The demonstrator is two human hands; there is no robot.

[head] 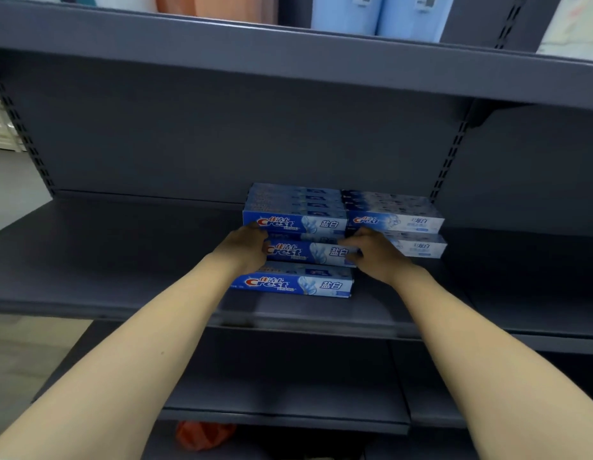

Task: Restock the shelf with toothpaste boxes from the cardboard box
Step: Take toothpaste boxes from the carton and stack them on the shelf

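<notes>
Blue Crest toothpaste box [310, 253] held lengthwise between both hands, hovering just over the front bottom box [293, 284] and just in front of the blue stack; left hand [243, 249] curled round its left end, right hand [371, 254] curled round its right end, fingers of both partly hidden behind the carton so how tight the pinch is I cannot tell; the box sits slightly askew to the one under it, so my guess is it is being set down as a second layer in the front row; risks from here: if it lands offset it may overhang and slide off the bottom box toward the shelf edge; a shove backward could nudge the blue stack [295, 207] behind, which looks a few rows deep and two high; right knuckles are touching or nearly touching the paler stack [396, 224], so pulling the hand out could drag its lower front box [421, 249] forward; counts: three blue box fronts readable plus roughly three more tops behind, exact number unclear from blur; pale boxes two fronts, further rows behind, not countable; two hands; grey metal shelf [122, 280] holds all of it, lower shelf [281, 403] below; something orange [202, 434] under that; cardboard box not in view.
</notes>
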